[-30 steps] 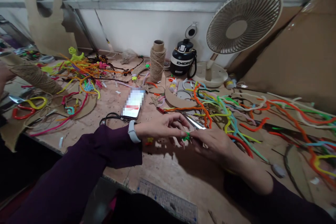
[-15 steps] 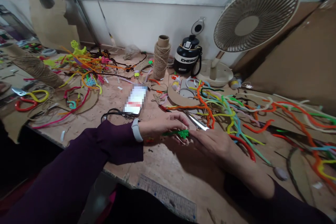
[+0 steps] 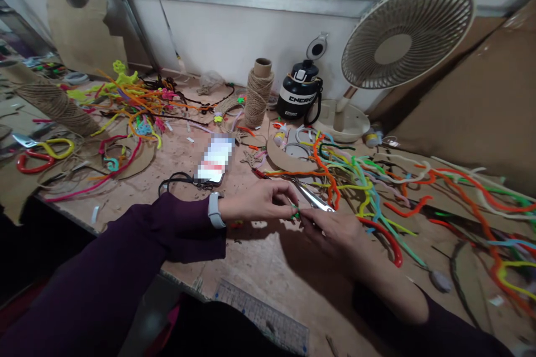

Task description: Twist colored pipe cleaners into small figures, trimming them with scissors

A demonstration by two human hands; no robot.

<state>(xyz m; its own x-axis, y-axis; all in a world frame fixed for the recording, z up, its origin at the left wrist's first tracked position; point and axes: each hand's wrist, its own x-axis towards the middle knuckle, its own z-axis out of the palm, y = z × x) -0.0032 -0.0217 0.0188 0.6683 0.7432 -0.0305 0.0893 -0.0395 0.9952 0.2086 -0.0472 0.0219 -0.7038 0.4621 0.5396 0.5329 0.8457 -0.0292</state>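
Between my two hands is a small piece of bright green pipe cleaner [image 3: 295, 213], mostly covered by fingers. My left hand [image 3: 268, 201], with a pale watch strap at the wrist, pinches it from the left. From the right, the closed fingers of my right hand [image 3: 335, 231] meet it, fingertips almost touching the left ones. Scissors with silver blades [image 3: 313, 197] and a red handle lie just behind my right hand, which partly hides them.
A phone [image 3: 215, 160] lies left of the hands. Tangled coloured pipe cleaners [image 3: 372, 178] spread to the right. Behind stand a twine roll [image 3: 259, 92], a black bottle [image 3: 298, 92] and a fan [image 3: 393, 47]. Red-and-yellow-handled scissors [image 3: 46, 155] lie far left; a clear ruler [image 3: 263, 315] is at the front edge.
My left fingers have curled in over the green pipe cleaner, so less of it shows. Both hands stay close together in nearly the same place. The view has shifted slightly.
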